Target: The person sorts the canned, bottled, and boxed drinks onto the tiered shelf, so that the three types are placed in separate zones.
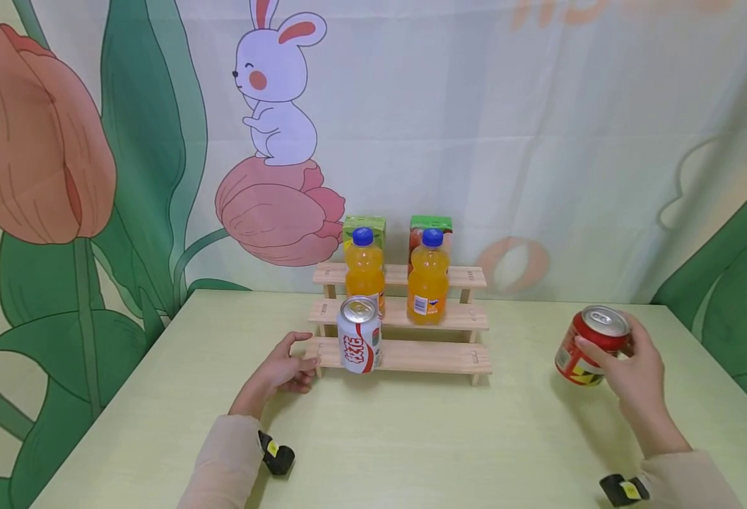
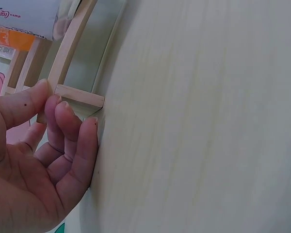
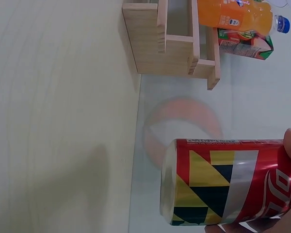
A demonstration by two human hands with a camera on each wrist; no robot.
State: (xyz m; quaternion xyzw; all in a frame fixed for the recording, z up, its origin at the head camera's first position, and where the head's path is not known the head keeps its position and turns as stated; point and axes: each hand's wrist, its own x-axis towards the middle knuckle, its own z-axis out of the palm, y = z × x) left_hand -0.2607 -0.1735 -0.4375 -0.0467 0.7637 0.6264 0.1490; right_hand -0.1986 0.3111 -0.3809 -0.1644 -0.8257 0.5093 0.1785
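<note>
My right hand (image 1: 643, 367) grips a red soda can (image 1: 586, 346) near its top, holding it above the table on the right; its patterned side and base show in the right wrist view. My left hand (image 1: 287, 364) pinches the left end of the lowest step of a three-step wooden display rack (image 1: 437, 355), thumb and fingertips at the plank's end in the left wrist view. On that step's left part stands a white soda can (image 1: 359, 336) with red lettering. Two orange soda bottles (image 1: 429, 283) with blue caps stand upright on the middle step.
Behind the bottles, a light green drink carton (image 1: 376, 227) and a green-and-red drink carton (image 1: 420, 225) stand on the top step. The rack stands on a pale table (image 1: 411, 438), near its back edge. A printed cloth (image 1: 443, 127) hangs behind it.
</note>
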